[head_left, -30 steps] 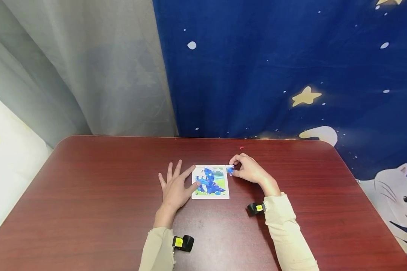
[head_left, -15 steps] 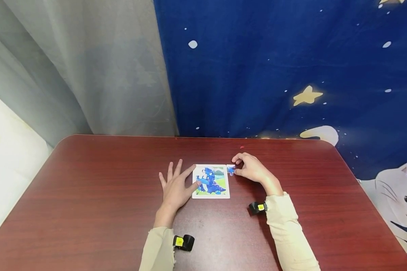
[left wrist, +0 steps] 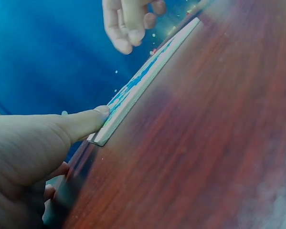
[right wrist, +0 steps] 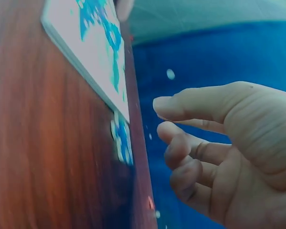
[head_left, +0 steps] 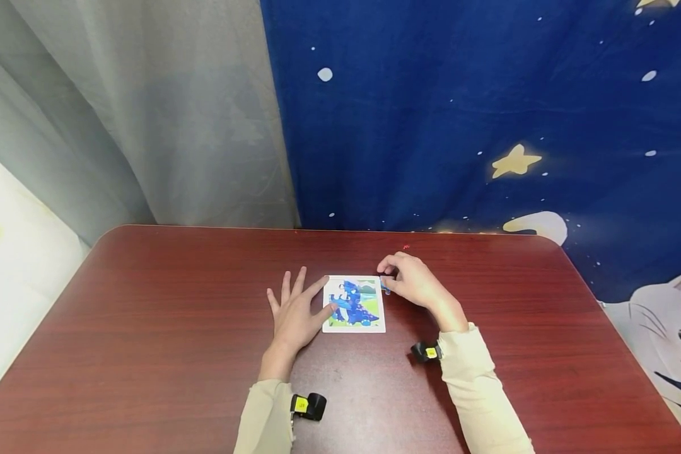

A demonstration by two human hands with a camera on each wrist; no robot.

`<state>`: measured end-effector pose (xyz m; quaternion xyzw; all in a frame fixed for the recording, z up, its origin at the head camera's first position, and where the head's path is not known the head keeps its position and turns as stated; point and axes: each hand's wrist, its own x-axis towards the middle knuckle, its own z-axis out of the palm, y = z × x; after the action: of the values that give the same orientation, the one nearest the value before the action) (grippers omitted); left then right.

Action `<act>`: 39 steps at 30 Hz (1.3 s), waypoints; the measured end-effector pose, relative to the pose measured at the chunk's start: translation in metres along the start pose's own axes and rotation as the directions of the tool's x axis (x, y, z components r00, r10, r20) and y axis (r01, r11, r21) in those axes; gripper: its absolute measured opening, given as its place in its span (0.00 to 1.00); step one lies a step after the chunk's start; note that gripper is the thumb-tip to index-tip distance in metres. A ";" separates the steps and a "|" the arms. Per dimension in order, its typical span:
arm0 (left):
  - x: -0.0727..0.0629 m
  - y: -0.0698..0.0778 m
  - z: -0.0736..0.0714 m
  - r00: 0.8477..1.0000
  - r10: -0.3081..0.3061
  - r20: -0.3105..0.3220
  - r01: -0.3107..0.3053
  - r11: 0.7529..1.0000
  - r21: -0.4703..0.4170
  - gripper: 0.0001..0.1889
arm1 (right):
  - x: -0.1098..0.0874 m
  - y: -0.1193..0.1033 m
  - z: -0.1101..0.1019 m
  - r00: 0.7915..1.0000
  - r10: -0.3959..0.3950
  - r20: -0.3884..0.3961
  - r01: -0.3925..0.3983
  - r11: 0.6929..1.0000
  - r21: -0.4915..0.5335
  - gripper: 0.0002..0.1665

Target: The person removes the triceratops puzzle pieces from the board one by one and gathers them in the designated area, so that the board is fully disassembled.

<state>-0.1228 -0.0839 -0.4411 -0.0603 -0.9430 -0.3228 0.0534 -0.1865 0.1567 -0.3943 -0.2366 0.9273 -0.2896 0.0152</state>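
Note:
A square jigsaw puzzle (head_left: 369, 308) with a white frame and a blue dinosaur picture lies flat on the table. My left hand (head_left: 295, 320) rests at its left side, fingers spread; the thumb presses the frame's near corner in the left wrist view. Beside the puzzle's far right corner lies a loose puzzle piece (right wrist: 121, 138), blue with a pale edge, partly covered by my right hand (head_left: 417, 284) in the head view. The right wrist view shows that hand raised just off the piece, fingers loosely bent, with nothing between thumb and fingertips.
The reddish-brown table (head_left: 193, 315) ends at a curtain, grey on the left and blue (head_left: 431, 126) with stars on the right. A tiny red bit (head_left: 406, 246) lies near the far edge. Black cameras (head_left: 316, 407) are strapped at both wrists.
My right hand first touched the loose piece, drew back slightly to the right, and is now over it, further left. The left hand and the puzzle have stayed put.

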 end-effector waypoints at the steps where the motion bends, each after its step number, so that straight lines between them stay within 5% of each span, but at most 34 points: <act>1: 0.000 0.000 0.000 1.000 0.000 -0.001 0.000 1.000 0.001 0.31 | 0.001 -0.003 0.003 1.000 -0.009 0.000 0.009 1.000 -0.015 0.08; 16: 0.000 0.001 0.002 1.000 -0.014 0.013 0.014 1.000 0.007 0.30 | 0.009 -0.028 0.029 0.998 0.005 0.066 0.007 0.983 -0.181 0.14; 39: 0.002 -0.001 0.002 1.000 -0.016 0.011 0.016 1.000 0.016 0.30 | 0.012 -0.026 0.032 0.997 -0.006 0.082 0.015 0.993 -0.120 0.13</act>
<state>-0.1251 -0.0833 -0.4431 -0.0542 -0.9464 -0.3152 0.0462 -0.1807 0.1153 -0.4058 -0.2535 0.9404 -0.2234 0.0372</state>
